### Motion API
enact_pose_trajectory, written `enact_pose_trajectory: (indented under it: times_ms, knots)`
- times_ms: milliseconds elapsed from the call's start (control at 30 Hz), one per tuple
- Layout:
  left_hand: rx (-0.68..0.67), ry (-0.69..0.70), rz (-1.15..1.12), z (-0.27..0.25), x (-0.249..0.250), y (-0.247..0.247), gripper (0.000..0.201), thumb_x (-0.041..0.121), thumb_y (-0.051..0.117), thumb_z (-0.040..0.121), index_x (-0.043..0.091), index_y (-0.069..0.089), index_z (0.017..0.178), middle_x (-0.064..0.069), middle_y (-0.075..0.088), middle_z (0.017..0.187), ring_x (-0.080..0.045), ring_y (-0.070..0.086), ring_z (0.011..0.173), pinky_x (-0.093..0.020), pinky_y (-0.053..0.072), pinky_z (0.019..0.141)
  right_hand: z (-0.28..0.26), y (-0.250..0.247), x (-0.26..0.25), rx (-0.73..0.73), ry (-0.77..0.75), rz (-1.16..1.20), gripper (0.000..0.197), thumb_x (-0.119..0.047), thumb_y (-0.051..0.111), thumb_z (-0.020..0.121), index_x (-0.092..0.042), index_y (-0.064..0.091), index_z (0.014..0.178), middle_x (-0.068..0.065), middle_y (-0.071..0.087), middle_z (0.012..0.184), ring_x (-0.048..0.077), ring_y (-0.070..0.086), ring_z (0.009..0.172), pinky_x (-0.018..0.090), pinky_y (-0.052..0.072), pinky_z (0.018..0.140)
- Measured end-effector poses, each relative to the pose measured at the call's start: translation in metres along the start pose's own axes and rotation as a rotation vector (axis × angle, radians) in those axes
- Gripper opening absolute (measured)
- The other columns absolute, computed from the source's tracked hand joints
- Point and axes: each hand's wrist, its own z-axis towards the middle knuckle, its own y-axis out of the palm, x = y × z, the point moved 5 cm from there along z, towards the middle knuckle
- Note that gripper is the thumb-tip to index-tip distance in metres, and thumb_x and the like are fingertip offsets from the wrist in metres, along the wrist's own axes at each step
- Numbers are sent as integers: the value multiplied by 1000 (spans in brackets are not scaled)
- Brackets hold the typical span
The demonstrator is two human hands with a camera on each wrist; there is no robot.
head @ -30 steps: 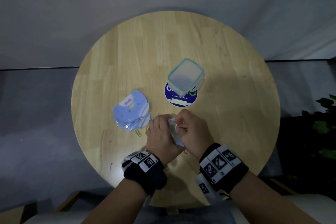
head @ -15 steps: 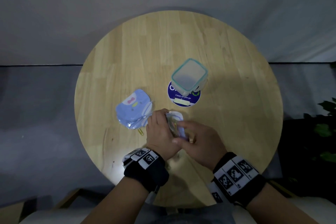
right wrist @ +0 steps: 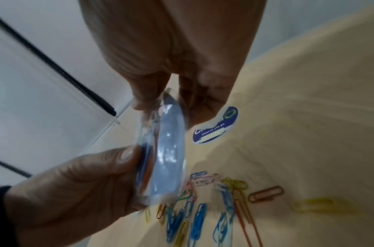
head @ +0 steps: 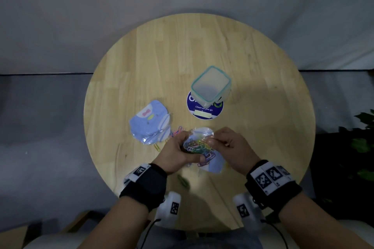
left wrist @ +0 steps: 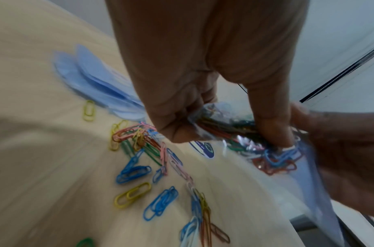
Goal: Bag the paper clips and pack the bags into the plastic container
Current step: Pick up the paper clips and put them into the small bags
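we've got both hands on the small clear plastic bag stuffed with coloured paper clips (head: 199, 144) | left hand (head: 175, 152) grip wraps its side, right hand (head: 229, 147) pinches its top | held just above the round wooden counter (head: 263, 127), loose coloured paper clips (left wrist: 152, 167) underneath | clear teal-rimmed plastic container (head: 210, 87) farther back

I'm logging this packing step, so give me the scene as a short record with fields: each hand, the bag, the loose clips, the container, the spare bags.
left hand: grips the bag
right hand: pinches the bag's top edge
bag: clear, holds coloured paper clips, above the table
loose paper clips: scattered on the table
plastic container: on the blue sticker, nothing visible inside
spare bags: stacked left of the hands
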Motion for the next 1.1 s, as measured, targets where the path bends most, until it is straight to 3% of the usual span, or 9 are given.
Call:
enact_pose_trajectory:
  times_ms: [167, 333, 433, 533, 700, 767, 867, 1000, 1100]
  knots:
    - [-23, -13, -199, -4, 5, -2, 35, -19, 67, 71, 6, 60, 94, 6, 71, 70, -6, 64, 59, -16, 49, 55, -4, 12, 7, -166, 65, 229, 21, 1, 65, 81, -8, 71, 99, 10, 70, 105, 16, 66, 96, 28, 54, 85]
    - [1, -187, -378, -8, -14, -2, 37, 6, 66, 71, 14, 63, 108, -11, 65, 96, -27, 61, 83, -35, 55, 77, 2, 10, 5, 20, -42, 117, 21, 5, 63, 81, -3, 72, 98, 15, 67, 100, 12, 64, 89, 16, 53, 77]
    - [-30, -204, -280, -11, -14, 2, 29, 10, 67, 75, 16, 65, 104, -8, 68, 90, -24, 66, 80, -32, 58, 70, 4, 18, 11, -68, -52, -81, 12, -3, 65, 82, -7, 74, 89, 8, 67, 91, 16, 63, 84, 25, 50, 77]
    - [11, -193, -239, -10, -7, -5, 11, 15, 60, 91, 16, 69, 98, -6, 68, 84, -24, 65, 78, -37, 54, 77, 4, 19, 15, -233, -29, -214, 10, -11, 66, 83, -8, 71, 75, -3, 57, 77, 11, 56, 74, 21, 41, 70]
    - [93, -123, -156, -3, 3, -10, 19, 15, 54, 94, 14, 68, 82, -12, 56, 69, -19, 45, 60, -26, 37, 58, 6, 16, 15, -316, -17, -198, 10, -17, 68, 82, -18, 70, 72, -6, 57, 84, -1, 56, 77, 12, 41, 73]
    - [113, -139, -157, -1, 2, -8, 21, 17, 53, 95, 18, 67, 79, -9, 60, 71, -19, 50, 63, -26, 45, 62, 7, 12, 13, -245, 1, -125, 5, -12, 72, 77, -16, 73, 75, 4, 61, 89, 10, 60, 81, 17, 45, 76]
    - [128, -143, -178, 0, 4, -4, 21, 17, 50, 97, 18, 63, 79, 6, 61, 62, -7, 55, 52, -20, 52, 53, 6, 8, 7, -163, 14, -4, 15, -2, 76, 70, -15, 74, 78, -1, 61, 78, 2, 58, 69, 12, 46, 68]
    - [154, -114, -206, -1, 10, -1, 21, 14, 47, 98, 14, 57, 79, 4, 58, 62, -3, 56, 49, -16, 47, 45, 7, 0, 3, -99, 15, 0, 34, -7, 78, 66, -30, 61, 85, 2, 64, 88, 14, 60, 58, 24, 52, 58]
    - [161, -70, -237, -2, 17, 3, 21, 10, 45, 98, 11, 56, 81, 8, 58, 57, -2, 56, 48, -15, 46, 44, 8, 5, 6, -113, 33, 11, 36, -6, 79, 66, -29, 66, 89, 4, 70, 95, 20, 68, 81, 30, 56, 74]
